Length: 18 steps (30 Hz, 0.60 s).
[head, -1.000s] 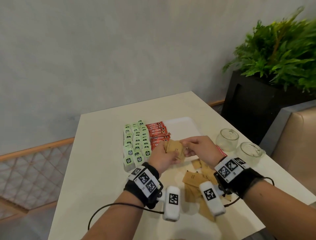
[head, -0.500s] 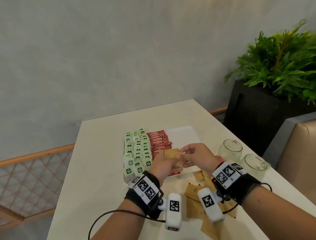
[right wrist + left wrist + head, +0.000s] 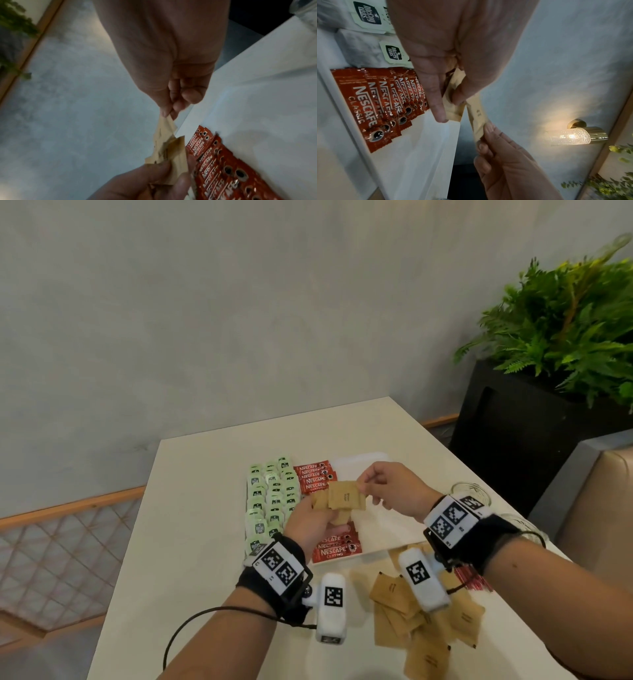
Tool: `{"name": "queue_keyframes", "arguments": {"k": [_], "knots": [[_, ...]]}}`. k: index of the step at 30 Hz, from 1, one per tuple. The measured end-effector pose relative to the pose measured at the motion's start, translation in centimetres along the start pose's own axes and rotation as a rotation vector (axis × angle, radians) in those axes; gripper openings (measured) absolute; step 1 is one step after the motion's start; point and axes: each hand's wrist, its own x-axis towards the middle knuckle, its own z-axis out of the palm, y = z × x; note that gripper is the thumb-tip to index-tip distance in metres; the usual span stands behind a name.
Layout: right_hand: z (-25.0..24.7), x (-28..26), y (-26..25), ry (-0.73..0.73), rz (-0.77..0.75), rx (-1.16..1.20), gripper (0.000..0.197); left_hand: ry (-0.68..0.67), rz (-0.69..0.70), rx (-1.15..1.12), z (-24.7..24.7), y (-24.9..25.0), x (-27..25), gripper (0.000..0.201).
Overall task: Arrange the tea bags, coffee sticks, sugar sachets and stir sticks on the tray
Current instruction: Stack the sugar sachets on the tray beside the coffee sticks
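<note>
Fingers (image 3: 368, 479) of your right hand (image 3: 394, 491) pinch one sachet (image 3: 346, 496) above the tray (image 3: 375, 537); your left hand (image 3: 310, 523) grips a sachet stack (image 3: 322, 503) at its 9 o'clock. Left wrist: coffee sticks (image 3: 385, 102) lie at 9 o'clock. Right wrist: thumb and forefinger nip the sachet's corner.

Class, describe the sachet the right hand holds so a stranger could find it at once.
Start at the white tray with red coffee sticks. Above it, two hands meet. The right hand pinches one brown sachet by its edge, raised and apart from those loose on the table.
</note>
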Motion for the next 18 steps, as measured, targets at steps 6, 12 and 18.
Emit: {"name": "queue_keyframes", "arguments": {"k": [6, 12, 18], "knots": [[-1.7, 2.6, -0.7, -0.011, -0.147, -0.342, 0.015, 0.027, -0.041, -0.030, -0.8, 0.8, 1.3, 0.032], [-1.4, 4.9, -1.5, -0.128, -0.216, -0.493, 0.014, -0.100, -0.010, 0.067, 0.1, 2.0, 3.0, 0.033], [-1.1, 7.2, -0.2, 0.039, -0.167, -0.287, 0.014, -0.011, 0.013, 0.051, 0.8, 1.5, 5.6, 0.037]]}}
